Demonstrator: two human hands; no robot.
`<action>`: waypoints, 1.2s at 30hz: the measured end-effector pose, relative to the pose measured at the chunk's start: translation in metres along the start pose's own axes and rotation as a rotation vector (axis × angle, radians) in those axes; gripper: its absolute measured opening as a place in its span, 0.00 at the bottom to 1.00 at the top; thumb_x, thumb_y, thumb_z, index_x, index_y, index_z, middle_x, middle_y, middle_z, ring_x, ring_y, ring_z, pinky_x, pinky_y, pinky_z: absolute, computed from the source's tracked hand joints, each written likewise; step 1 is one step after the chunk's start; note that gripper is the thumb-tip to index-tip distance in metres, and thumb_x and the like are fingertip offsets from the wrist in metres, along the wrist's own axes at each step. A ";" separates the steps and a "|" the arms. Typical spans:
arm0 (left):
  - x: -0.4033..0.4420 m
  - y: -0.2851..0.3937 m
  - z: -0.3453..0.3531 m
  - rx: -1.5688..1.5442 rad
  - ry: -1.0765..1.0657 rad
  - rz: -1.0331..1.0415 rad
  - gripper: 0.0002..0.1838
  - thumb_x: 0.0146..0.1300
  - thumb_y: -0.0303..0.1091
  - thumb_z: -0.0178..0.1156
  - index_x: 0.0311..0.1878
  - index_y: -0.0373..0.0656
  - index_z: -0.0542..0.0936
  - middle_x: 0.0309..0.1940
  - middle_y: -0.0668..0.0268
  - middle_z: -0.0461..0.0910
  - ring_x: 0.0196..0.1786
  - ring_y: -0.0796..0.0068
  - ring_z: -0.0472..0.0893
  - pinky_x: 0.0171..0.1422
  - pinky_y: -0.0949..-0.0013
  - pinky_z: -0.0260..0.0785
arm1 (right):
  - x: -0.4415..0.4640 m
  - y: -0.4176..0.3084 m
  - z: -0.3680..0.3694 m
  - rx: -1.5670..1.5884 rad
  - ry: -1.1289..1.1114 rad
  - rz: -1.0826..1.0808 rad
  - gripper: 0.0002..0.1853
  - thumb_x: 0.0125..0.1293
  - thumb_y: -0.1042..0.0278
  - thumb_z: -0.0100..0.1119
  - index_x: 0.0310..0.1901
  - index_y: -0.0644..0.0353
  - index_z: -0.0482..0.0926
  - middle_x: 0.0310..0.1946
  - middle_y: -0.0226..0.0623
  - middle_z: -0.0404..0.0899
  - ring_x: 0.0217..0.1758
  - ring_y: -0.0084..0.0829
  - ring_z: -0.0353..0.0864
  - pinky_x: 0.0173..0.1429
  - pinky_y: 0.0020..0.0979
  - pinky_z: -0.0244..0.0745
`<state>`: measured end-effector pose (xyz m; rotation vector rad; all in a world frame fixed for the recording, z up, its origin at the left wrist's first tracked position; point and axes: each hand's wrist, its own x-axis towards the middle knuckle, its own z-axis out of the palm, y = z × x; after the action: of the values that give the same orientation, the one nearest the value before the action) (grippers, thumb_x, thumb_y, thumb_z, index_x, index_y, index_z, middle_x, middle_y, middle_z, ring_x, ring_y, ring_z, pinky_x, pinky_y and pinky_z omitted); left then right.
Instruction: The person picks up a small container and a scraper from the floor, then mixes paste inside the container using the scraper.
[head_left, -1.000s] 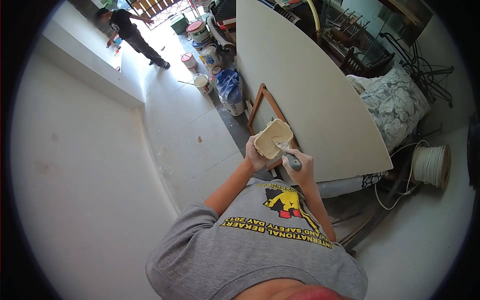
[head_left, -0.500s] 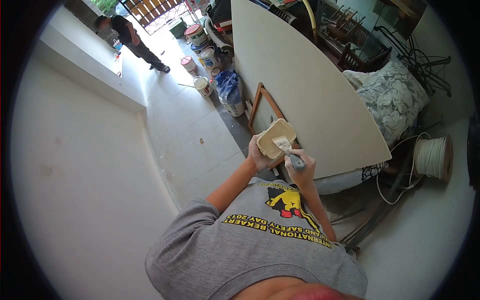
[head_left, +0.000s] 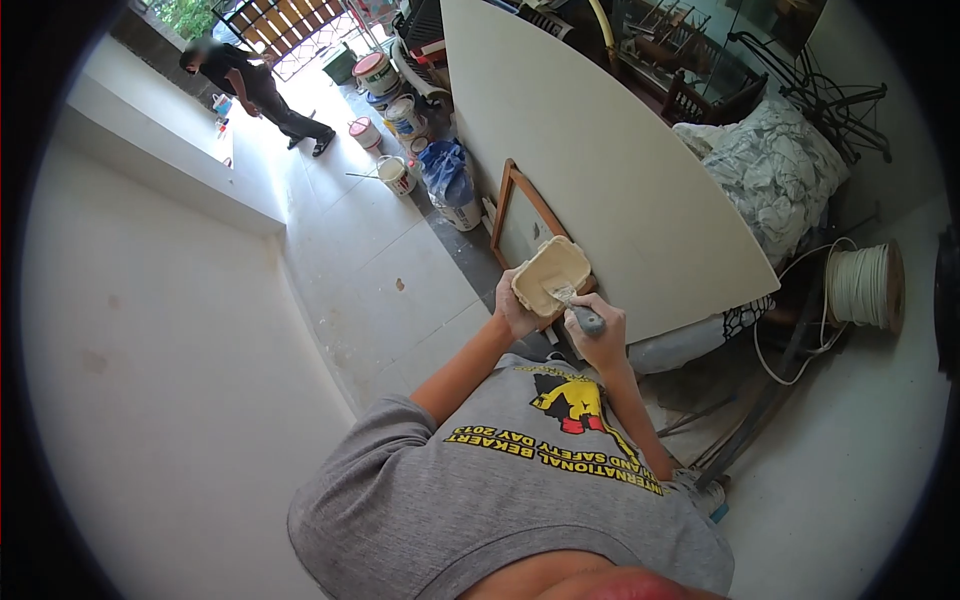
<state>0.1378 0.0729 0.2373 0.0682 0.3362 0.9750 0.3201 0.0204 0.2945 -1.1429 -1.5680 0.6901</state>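
My left hand (head_left: 515, 308) is wrapped round the side of a cream plastic tub (head_left: 549, 268), whose inside is coated with a pale paste. In my right hand (head_left: 602, 336) is a putty knife (head_left: 591, 320) with a grey handle. Its blade, smeared with white, dips into the tub and its tip is hard to make out against the paste. Both hands have whitish smears on them and are held in front of my chest. Just behind the tub, a wooden frame (head_left: 510, 200) leans against a large pale board (head_left: 600, 170).
Several paint buckets (head_left: 397, 176) stand along the floor beside the board, one with a blue plastic bag (head_left: 446, 170). A cable spool (head_left: 866, 287) and a wrapped plastic bundle (head_left: 775, 185) are at right. Another person (head_left: 260, 90) is near the gate. A white wall (head_left: 160, 330) runs along the left.
The putty knife's blade has moved lower and deeper into the tub, with my right hand shifting slightly. The other person has turned and changed stance. The whole view has shifted slightly.
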 end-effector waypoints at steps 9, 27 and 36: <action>-0.012 0.004 -0.031 0.028 -0.081 -0.074 0.29 0.73 0.49 0.43 0.70 0.42 0.72 0.65 0.56 0.77 0.66 0.56 0.78 0.73 0.51 0.70 | -0.021 -0.014 0.013 0.018 -0.059 -0.011 0.11 0.57 0.72 0.70 0.41 0.63 0.83 0.29 0.46 0.85 0.32 0.41 0.89 0.38 0.34 0.82; -0.203 -0.005 -0.052 0.065 0.181 0.317 0.32 0.73 0.55 0.40 0.72 0.47 0.71 0.68 0.61 0.75 0.68 0.58 0.76 0.72 0.49 0.70 | -0.130 -0.102 0.079 0.113 -0.265 -0.076 0.12 0.53 0.74 0.70 0.40 0.63 0.84 0.32 0.44 0.86 0.33 0.41 0.89 0.39 0.33 0.81; -0.256 -0.028 -0.063 0.046 0.249 0.374 0.31 0.73 0.53 0.38 0.71 0.46 0.72 0.66 0.61 0.76 0.68 0.58 0.76 0.71 0.50 0.71 | -0.166 -0.133 0.087 0.070 -0.346 -0.169 0.12 0.52 0.74 0.70 0.40 0.61 0.83 0.31 0.43 0.86 0.32 0.40 0.88 0.38 0.33 0.81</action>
<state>0.0087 -0.1592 0.2357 0.0527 0.5891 1.3507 0.1974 -0.1727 0.3164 -0.8584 -1.8902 0.8545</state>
